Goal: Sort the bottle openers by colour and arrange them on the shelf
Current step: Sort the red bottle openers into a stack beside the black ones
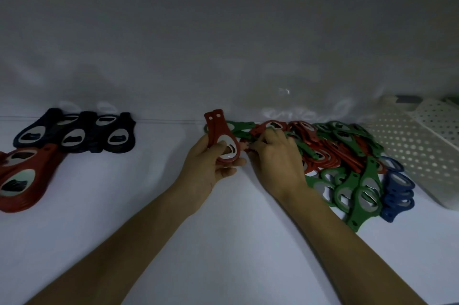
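My left hand [211, 168] holds a small stack of red bottle openers [219, 130] upright, handles pointing up. My right hand [275, 158] rests on the left edge of a mixed pile [342, 155] of red, green and blue openers, its fingertips pinching a red opener [244, 147] at the pile's edge. Far left on the white shelf [149, 205] lie sorted groups: dark blue openers [79, 133] in a row at the back and red openers [22, 175] stacked in front of them.
A white perforated basket [417, 150] lies tipped at the right, touching the mixed pile. The shelf's white back wall [223, 43] rises just behind the openers. Blue openers [397, 190] sit at the pile's right end.
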`<state>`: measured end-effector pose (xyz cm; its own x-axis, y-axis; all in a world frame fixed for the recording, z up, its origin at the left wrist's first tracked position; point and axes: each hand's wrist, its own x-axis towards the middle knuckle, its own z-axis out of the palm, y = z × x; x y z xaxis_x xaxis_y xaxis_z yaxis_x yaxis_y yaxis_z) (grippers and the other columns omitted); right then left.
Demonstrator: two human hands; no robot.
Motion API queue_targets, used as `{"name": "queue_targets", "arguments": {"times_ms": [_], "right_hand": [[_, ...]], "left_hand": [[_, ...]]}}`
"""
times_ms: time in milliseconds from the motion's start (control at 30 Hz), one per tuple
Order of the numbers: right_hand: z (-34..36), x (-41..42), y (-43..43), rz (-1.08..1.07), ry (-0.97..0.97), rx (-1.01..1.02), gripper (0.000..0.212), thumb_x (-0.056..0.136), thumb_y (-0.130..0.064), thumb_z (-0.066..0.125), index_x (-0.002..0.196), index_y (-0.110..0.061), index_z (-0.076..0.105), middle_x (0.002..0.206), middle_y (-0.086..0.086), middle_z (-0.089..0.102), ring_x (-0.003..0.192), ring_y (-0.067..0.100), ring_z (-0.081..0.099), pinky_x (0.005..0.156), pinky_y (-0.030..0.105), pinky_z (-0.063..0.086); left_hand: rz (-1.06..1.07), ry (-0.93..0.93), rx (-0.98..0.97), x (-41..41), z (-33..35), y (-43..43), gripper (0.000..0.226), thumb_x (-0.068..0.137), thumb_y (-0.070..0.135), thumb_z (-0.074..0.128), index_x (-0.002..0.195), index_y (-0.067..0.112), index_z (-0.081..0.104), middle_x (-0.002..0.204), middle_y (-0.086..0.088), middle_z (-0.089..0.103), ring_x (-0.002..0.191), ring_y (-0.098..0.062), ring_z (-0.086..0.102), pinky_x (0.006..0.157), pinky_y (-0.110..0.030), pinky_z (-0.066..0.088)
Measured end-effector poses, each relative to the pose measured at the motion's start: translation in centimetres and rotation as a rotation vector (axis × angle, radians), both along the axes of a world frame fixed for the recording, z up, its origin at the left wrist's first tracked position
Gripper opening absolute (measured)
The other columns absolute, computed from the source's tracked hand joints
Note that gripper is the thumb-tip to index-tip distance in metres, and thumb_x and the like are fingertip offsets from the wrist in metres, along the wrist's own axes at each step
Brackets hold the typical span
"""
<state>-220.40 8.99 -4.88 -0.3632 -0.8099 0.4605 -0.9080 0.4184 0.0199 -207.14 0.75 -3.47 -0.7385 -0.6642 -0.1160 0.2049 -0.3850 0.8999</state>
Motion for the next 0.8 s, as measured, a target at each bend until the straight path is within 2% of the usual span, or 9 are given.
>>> {"name": "queue_targets", "arguments": {"times_ms": [100, 233, 300, 400, 467, 567, 633, 700, 800], "right_hand": [[0.9, 0.2, 0.3, 0.021, 0.028, -0.118, 0.011, 0.085, -0.017, 0.066, 0.092, -0.014, 0.073, 0.09, 0.004, 0.063, 0.084, 0.024, 0.057, 0.069, 0.03, 0.034], [1.7, 0.2, 1.0, 0.111, -0.143, -0.59, 0.015, 0.092, -0.012, 0.058, 0.095, -0.004, 0.071, 0.092, 0.011, 0.062, 0.076, 0.013, 0.055, 0.065, 0.023, 0.046], [1.6, 0.6, 1.4, 0.228, -0.168, -0.712, 0.018, 0.092, -0.01, 0.056, 0.097, 0.001, 0.069, 0.093, 0.015, 0.061, 0.078, 0.011, 0.054, 0.067, 0.019, 0.047], [1.3, 1.6, 1.5, 0.406, -0.049, -0.589, 0.012, 0.085, 0.0, 0.063, 0.094, 0.002, 0.071, 0.092, 0.015, 0.067, 0.079, 0.022, 0.064, 0.063, 0.031, 0.055], [1.0, 2.2, 1.1, 0.484, 0.074, -0.467, 0.015, 0.077, 0.004, 0.072, 0.091, -0.002, 0.073, 0.092, 0.012, 0.071, 0.08, 0.026, 0.068, 0.066, 0.033, 0.056], [0.7, 2.7, 0.6, 0.549, -0.028, -0.471, 0.013, 0.084, -0.005, 0.067, 0.096, -0.004, 0.073, 0.097, 0.01, 0.07, 0.087, 0.023, 0.066, 0.077, 0.03, 0.053], [0.7, 2.6, 0.6, 0.497, -0.261, -0.562, 0.019, 0.092, -0.011, 0.056, 0.104, -0.003, 0.069, 0.1, 0.01, 0.067, 0.09, 0.02, 0.062, 0.078, 0.027, 0.051], [0.8, 1.7, 0.6, 0.341, -0.318, -0.545, 0.021, 0.091, -0.008, 0.053, 0.106, -0.004, 0.067, 0.099, 0.008, 0.064, 0.088, 0.02, 0.059, 0.073, 0.029, 0.05], [0.1, 0.2, 0.3, 0.08, -0.156, -0.141, 0.024, 0.092, -0.022, 0.055, 0.109, -0.016, 0.069, 0.101, 0.004, 0.06, 0.094, 0.024, 0.053, 0.077, 0.033, 0.041]], "left_hand": [[0.004, -0.015, -0.062, 0.1, 0.0, 0.3, 0.021, 0.095, 0.011, 0.049, 0.112, 0.019, 0.059, 0.094, -0.005, 0.073, 0.069, -0.016, 0.07, 0.052, -0.019, 0.051], [0.011, -0.048, -0.084, 0.1, -0.2, 0.1, 0.021, 0.094, 0.012, 0.053, 0.113, 0.017, 0.059, 0.093, -0.004, 0.074, 0.067, -0.015, 0.07, 0.051, -0.018, 0.05], [0.004, -0.037, -0.084, 0.0, -0.3, 0.0, 0.018, 0.094, 0.013, 0.053, 0.11, 0.017, 0.061, 0.09, -0.004, 0.074, 0.066, -0.015, 0.069, 0.05, -0.018, 0.049], [-0.003, 0.014, -0.052, 0.0, -0.3, 0.2, 0.019, 0.096, 0.028, 0.047, 0.103, 0.019, 0.063, 0.081, 0.0, 0.074, 0.064, -0.014, 0.068, 0.049, -0.019, 0.049], [0.015, 0.058, 0.014, 0.0, -0.2, 0.2, 0.024, 0.096, 0.032, 0.045, 0.098, 0.016, 0.063, 0.072, 0.001, 0.071, 0.061, -0.011, 0.067, 0.049, -0.02, 0.049], [0.04, 0.105, -0.003, 0.0, -0.2, 0.1, 0.02, 0.096, 0.02, 0.047, 0.11, 0.014, 0.06, 0.083, 0.001, 0.073, 0.071, -0.012, 0.069, 0.058, -0.021, 0.053], [0.069, 0.106, -0.064, 0.1, -0.1, 0.0, 0.02, 0.095, 0.013, 0.049, 0.112, 0.017, 0.059, 0.091, 0.001, 0.074, 0.077, -0.014, 0.07, 0.06, -0.022, 0.054], [0.113, 0.057, -0.136, 0.1, 0.0, -0.2, 0.02, 0.092, 0.012, 0.054, 0.109, 0.023, 0.058, 0.094, 0.001, 0.073, 0.075, -0.015, 0.071, 0.056, -0.02, 0.053], [0.172, -0.005, -0.21, 0.1, -0.1, -0.4, 0.027, 0.086, 0.015, 0.064, 0.109, 0.028, 0.056, 0.097, 0.0, 0.07, 0.071, -0.016, 0.071, 0.049, -0.019, 0.05]]}}
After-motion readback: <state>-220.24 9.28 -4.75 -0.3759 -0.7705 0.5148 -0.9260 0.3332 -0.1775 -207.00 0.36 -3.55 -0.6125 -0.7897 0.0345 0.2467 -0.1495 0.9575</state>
